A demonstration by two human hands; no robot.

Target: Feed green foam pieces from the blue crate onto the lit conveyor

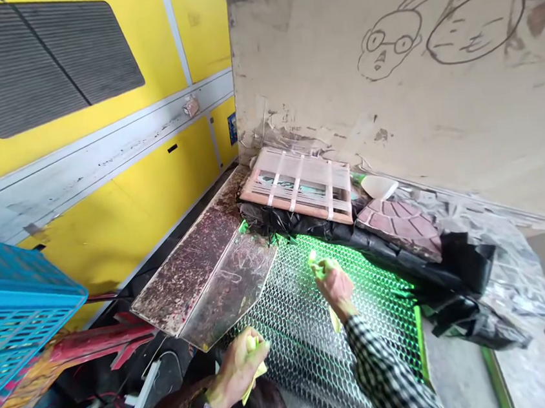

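Note:
My left hand (pixel 243 361) is closed at the near edge of the mesh, with a pale yellow, cloth-like piece (pixel 252 382) hanging below its fingers. Over the middle of the metal honeycomb mesh (pixel 293 306), my right hand (pixel 333 282) is closed too. A small yellow tip (pixel 312 255) pokes out past its fingers, and a yellow flap (pixel 335 321) hangs under the wrist. Whether these are one piece, and its exact kind, I cannot make out. Green light shines on the mesh around my right hand.
Behind the mesh lie a taped wood-framed panel (pixel 300 185), a pink fan-shaped piece (pixel 401 223), a white bowl (pixel 379 186) and black plastic wrapping (pixel 379 248). Stained boards (pixel 205 263) border its left. A blue crate (pixel 20 308) stands at far left, before a yellow cabinet (pixel 172 175).

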